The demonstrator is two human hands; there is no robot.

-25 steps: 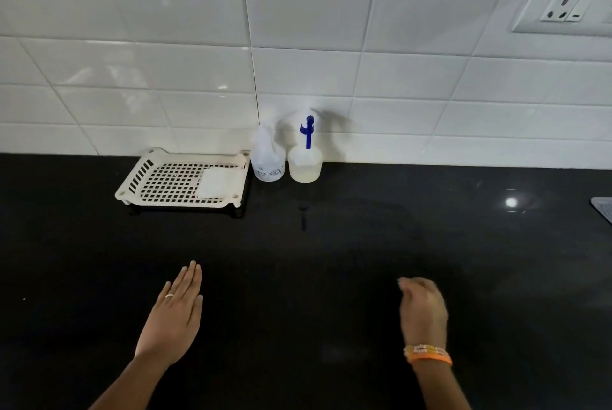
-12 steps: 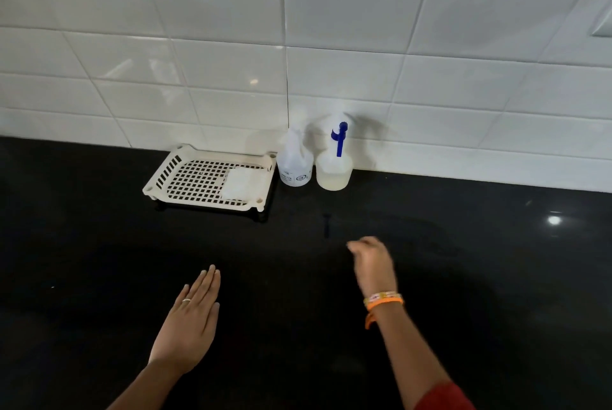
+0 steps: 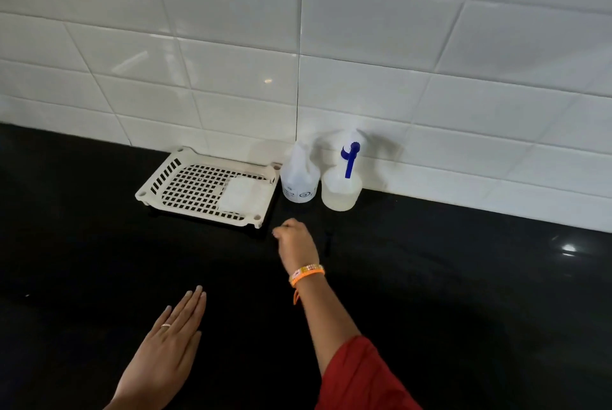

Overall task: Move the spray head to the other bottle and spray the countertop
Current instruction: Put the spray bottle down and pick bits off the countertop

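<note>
Two translucent bottles stand against the tiled wall on the black countertop (image 3: 463, 293). The right bottle (image 3: 341, 192) carries a white spray head (image 3: 351, 148) with a blue trigger. The left bottle (image 3: 299, 181) has a printed label and no spray head that I can make out. My right hand (image 3: 296, 242) is stretched out over the counter just in front of the left bottle, fingers loosely curled, holding nothing and touching neither bottle. My left hand (image 3: 169, 343) lies flat on the counter near the front, fingers straight and together.
A cream perforated plastic tray (image 3: 172, 168) sits left of the bottles, touching the left bottle's side, with a white pad (image 3: 240, 192) in it. White tiles back the counter. A ceiling light glints on the counter at right.
My right hand has travelled forward and left from the near counter toward the bottles. The view has shifted closer. My left hand has stayed flat on the counter.
</note>
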